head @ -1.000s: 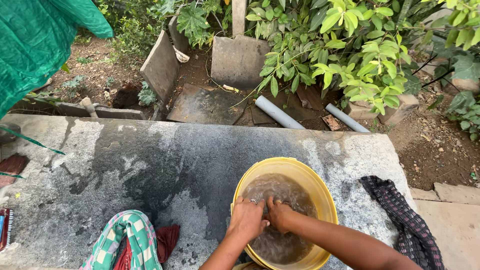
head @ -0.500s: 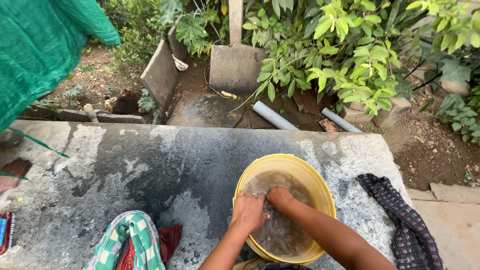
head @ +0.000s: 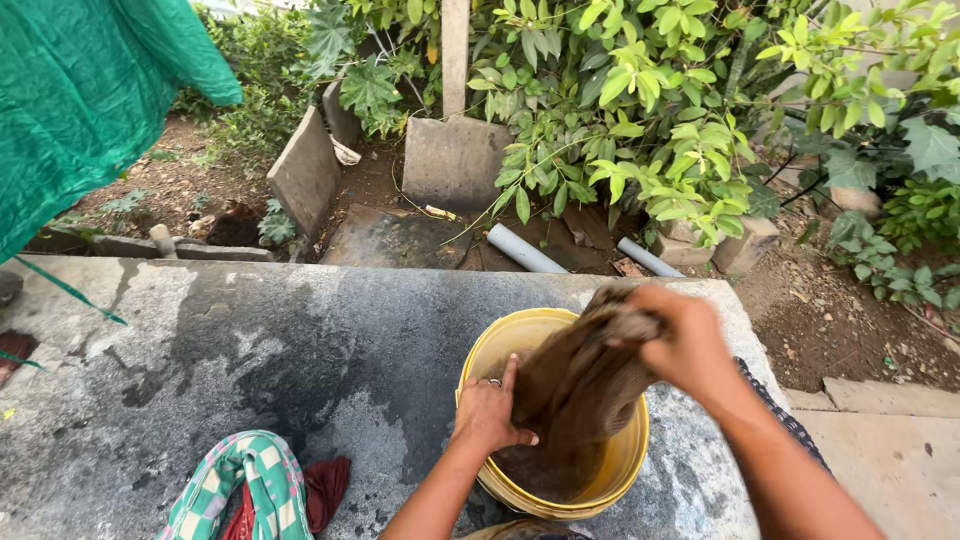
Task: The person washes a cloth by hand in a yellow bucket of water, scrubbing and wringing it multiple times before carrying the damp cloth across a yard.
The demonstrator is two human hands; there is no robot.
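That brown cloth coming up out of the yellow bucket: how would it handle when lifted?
Probably floppy: the brown cloth sags in a limp band from the right hand into the yellow bucket. Likely heavy for its size, since it looks soaked from the murky water. Possibly slippery, as the left hand also steadies it.

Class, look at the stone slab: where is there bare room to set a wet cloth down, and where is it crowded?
Bare: the slab left of the yellow bucket, above the checked cloth. Crowded: around the bucket, where both hands hold the brown cloth.
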